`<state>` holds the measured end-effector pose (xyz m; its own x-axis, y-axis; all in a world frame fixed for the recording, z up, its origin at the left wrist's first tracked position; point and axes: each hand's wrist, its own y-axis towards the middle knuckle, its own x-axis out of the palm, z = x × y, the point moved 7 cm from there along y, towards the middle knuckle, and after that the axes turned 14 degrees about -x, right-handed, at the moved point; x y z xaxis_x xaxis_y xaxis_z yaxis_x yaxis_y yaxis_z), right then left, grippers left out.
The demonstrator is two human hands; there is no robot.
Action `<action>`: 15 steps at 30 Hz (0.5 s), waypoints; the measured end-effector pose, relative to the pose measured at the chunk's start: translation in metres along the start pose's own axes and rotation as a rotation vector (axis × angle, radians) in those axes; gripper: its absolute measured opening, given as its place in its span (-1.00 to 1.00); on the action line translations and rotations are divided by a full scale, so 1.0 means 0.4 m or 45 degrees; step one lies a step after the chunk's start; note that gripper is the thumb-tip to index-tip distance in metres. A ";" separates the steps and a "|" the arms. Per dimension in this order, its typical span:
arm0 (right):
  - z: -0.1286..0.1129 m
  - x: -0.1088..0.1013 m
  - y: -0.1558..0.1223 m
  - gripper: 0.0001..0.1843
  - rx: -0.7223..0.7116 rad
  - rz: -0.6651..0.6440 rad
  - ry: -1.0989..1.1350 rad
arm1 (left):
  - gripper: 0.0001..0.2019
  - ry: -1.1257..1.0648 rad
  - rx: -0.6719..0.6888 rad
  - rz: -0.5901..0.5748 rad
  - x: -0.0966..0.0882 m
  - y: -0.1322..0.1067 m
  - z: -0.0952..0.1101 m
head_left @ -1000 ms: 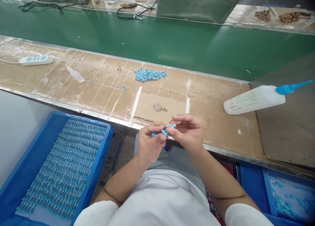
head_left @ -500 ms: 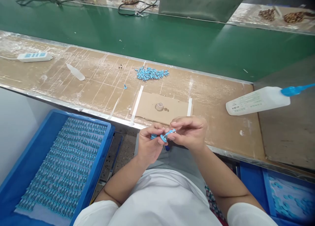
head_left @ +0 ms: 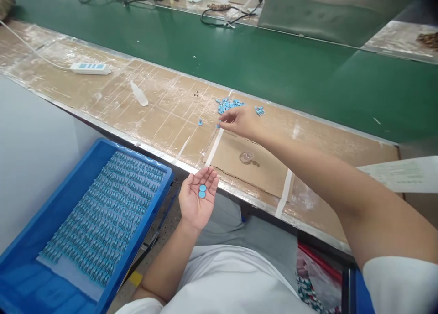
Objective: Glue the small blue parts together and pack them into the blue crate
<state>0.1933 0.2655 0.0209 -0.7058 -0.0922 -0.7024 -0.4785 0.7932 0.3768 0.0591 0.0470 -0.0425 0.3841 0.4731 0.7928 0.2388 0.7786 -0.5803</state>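
Observation:
My left hand lies palm up and open over my lap, with two small blue discs resting on its fingers. My right hand reaches forward over the brown workbench, its fingertips pinched together beside a pile of small blue parts. What the fingertips hold, if anything, is hidden. A tiny blue piece lies just under them, and another single blue piece lies a little to the left.
A blue tray with rows of blue parts sits at lower left. A cardboard patch carries a small clear cap. A power strip, a clear dropper bottle, a white bottle and a green conveyor belt are nearby.
The hands, which were together working a blue pin and disc, have parted. The right hand has stretched out to the blue pile; the left has dropped and turned palm up with two discs.

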 end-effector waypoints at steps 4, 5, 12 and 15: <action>0.062 0.099 0.073 -0.80 -0.050 -0.187 -0.201 | -0.65 -0.019 0.064 -0.078 0.002 -0.008 0.032; 0.071 0.114 0.081 -0.79 -0.047 -0.206 -0.222 | -0.64 -0.024 0.074 -0.092 0.004 -0.009 0.039; 0.094 0.152 0.086 -0.77 -0.010 -0.217 -0.209 | -0.64 -0.010 0.108 -0.121 0.021 -0.005 0.066; 0.106 0.156 0.082 -0.73 0.074 -0.239 -0.201 | -0.66 -0.007 0.090 -0.119 0.024 0.002 0.065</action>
<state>0.1556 0.3113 -0.0363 -0.5153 -0.1495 -0.8439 -0.5595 0.8045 0.1991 0.0398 0.0628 -0.0305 0.3580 0.3996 0.8439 0.2095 0.8464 -0.4897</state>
